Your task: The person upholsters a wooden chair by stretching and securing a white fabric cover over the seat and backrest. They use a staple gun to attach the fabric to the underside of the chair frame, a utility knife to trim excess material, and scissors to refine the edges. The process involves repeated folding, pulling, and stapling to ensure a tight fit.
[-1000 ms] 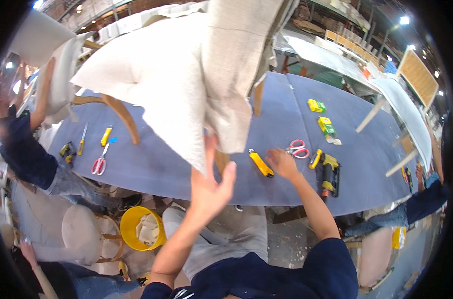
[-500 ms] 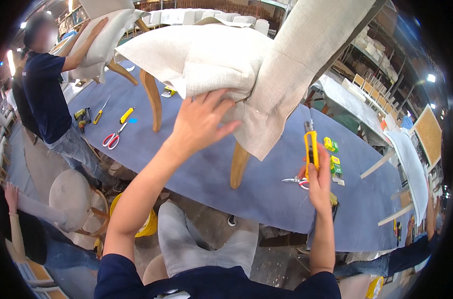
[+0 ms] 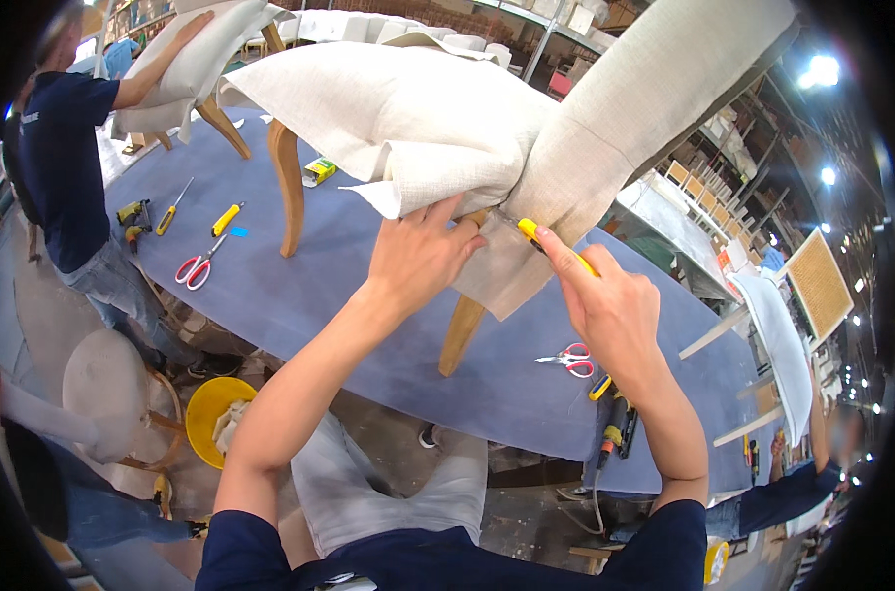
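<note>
A chair with pale linen-like upholstery (image 3: 437, 98) stands on the table, its covered back (image 3: 654, 94) leaning to the right. At the joint between seat and back, my left hand (image 3: 415, 251) grips the loose fabric, its fingertips partly hidden under the folded edge. My right hand (image 3: 613, 305) is closed around a yellow utility knife (image 3: 530, 232), the forefinger stretched along its handle. The knife's front end points left at the fabric beside my left fingers. A loose flap (image 3: 501, 281) hangs below, by the wooden front leg (image 3: 461, 335).
On the blue-covered table (image 3: 368, 355) lie red-handled scissors (image 3: 573, 361), more scissors (image 3: 195, 272), a yellow cutter (image 3: 228, 219), a screwdriver (image 3: 174, 207) and a power tool (image 3: 615, 433). A yellow bucket (image 3: 203, 419) stands below. At far left, a co-worker (image 3: 68, 167) handles another chair.
My right hand has brought the utility knife up and left from over the table to the fabric at the seat joint. My left hand has moved slightly right and closed on the fabric.
</note>
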{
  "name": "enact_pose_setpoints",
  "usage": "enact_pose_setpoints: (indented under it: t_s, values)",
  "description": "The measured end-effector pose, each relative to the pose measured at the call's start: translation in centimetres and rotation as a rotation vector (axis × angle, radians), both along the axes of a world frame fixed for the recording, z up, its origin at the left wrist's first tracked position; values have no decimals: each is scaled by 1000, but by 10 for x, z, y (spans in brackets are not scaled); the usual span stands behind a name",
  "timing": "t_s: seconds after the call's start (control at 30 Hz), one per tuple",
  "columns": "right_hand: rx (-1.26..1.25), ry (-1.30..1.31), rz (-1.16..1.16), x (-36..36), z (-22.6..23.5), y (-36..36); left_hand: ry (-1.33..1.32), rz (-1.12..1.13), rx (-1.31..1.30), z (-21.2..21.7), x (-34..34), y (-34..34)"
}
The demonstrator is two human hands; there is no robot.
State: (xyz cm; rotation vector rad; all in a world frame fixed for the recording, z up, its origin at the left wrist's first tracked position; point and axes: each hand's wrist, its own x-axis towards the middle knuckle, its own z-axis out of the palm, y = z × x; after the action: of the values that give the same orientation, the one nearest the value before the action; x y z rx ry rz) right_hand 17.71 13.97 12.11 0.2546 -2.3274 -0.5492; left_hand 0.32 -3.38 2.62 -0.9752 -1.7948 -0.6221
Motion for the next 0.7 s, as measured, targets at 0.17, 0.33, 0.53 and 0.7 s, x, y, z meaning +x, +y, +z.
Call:
enact_pose_setpoints:
  t_s: [0.17,0.33,0.53,0.7]
  values:
    - [94,-40,-34,-6,6,1,-8,-52,-14,-1,-4,1]
    - [145,-176,-68,-6,17,-10,-38,-101,-6,1,-9,-8]
    - [206,-273,-85,3,25,-4,-69,-196,-64,14,-9,-16]
    - [192,-279,-96,10,24,6,-154,-335,-27,7,-2,-23]
